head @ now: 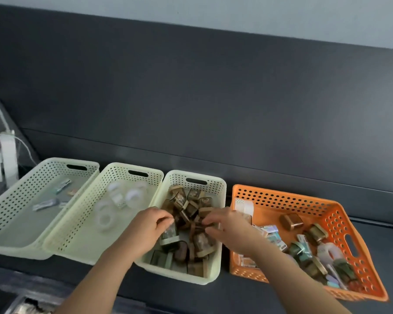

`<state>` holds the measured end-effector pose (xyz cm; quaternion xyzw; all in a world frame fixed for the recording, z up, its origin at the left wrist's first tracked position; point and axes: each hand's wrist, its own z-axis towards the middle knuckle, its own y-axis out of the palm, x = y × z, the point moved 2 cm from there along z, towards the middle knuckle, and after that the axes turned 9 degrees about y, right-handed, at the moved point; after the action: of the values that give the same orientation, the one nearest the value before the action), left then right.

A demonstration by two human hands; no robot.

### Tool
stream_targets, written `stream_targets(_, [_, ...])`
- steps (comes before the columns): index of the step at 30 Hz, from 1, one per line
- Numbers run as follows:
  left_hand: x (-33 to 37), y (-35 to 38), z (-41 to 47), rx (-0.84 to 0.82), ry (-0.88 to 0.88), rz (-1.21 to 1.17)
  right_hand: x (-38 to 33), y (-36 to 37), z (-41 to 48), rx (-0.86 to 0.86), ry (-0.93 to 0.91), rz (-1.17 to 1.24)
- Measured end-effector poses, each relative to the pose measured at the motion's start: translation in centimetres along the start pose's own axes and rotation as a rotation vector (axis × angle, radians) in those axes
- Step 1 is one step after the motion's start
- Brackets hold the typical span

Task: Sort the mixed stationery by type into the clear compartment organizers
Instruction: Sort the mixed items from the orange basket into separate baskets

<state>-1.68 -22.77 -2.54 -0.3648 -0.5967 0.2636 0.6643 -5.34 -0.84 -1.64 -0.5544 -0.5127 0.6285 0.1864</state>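
An orange basket [288,198] on the right holds mixed stationery: small brown-gold boxes, white cartons and a tape roll. Three cream perforated baskets stand in a row to its left. The left basket [14,200] holds a few small silver packets, the middle basket [82,214] holds clear tape rolls, and the third basket [221,211] is full of brown-gold boxes [202,242]. Both hands are over that third basket. My left hand [149,226] pinches a small greenish-brown box [169,234] at its fingertips. My right hand [228,225] has its fingers curled among the boxes; motion blur hides any grip.
The baskets sit on a dark shelf against a dark grey wall panel [213,109]. White equipment with cables [5,155] stands at the far left, next to the left basket. The shelf's front edge runs under my forearms.
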Motion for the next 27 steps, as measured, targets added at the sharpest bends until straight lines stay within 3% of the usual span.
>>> stream_targets(7, [2.9, 0.3, 1.4, 0.037, 0.171, 0.058, 1.7, -1.7, -3.1, 0.233, 0.133, 0.058])
stream_targets(14, [10.0, 4.0, 4.6, -0.078, 0.396, 0.007, 7.7, -5.5, -7.1, 0.322, 0.351, 0.008])
stream_targets(21, [13.9, 7.9, 9.0, -0.219, 0.413, 0.195, 13.4, -8.0, -7.7, 0.293, 0.438, 0.032])
stream_targets(27, [14.3, 9.7, 11.1, -0.354, 0.387, 0.396, 18.3, -8.3, -5.3, 0.162, 0.460, -0.060])
